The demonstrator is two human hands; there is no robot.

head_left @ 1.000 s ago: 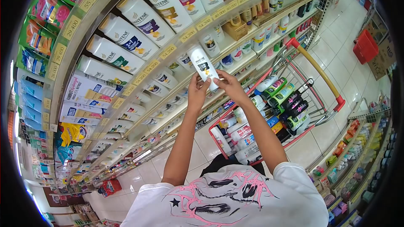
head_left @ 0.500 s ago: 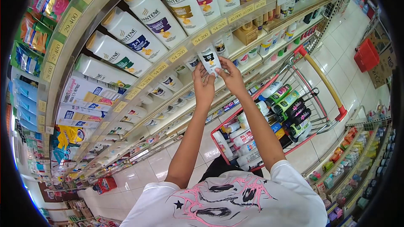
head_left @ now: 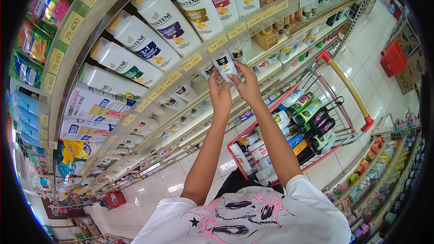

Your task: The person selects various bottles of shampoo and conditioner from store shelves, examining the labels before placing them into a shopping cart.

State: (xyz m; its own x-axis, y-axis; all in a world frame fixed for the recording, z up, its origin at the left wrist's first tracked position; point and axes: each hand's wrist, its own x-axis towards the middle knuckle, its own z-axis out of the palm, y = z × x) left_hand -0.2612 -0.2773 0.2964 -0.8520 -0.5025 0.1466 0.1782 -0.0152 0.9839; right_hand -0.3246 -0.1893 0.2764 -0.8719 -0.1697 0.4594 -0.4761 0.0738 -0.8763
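Note:
Between both hands is a small white shampoo bottle (head_left: 224, 65) with a black label patch, held at the front of the shelf under the price strip. Its upper end lies close to the strip's lower edge. My left hand (head_left: 220, 92) has its fingers on the near left side of the bottle. On the other side, my right hand (head_left: 245, 81) grips it with thumb and fingers. Similar small bottles (head_left: 237, 53) stand beside it on the same shelf. Above are large white Pantene bottles (head_left: 171, 25) in a row.
Right of my arms stands a red-framed shopping cart (head_left: 350, 88) loaded with several bottles. Yellow price tags (head_left: 192, 62) line the shelf edge. Another stocked shelf (head_left: 375, 176) is at the lower right, and a red basket (head_left: 393, 58) sits farther back.
The small bottle has shifted slightly under the price strip, and its upper brand lettering is no longer visible. Both hands stay on it. The view has moved a little.

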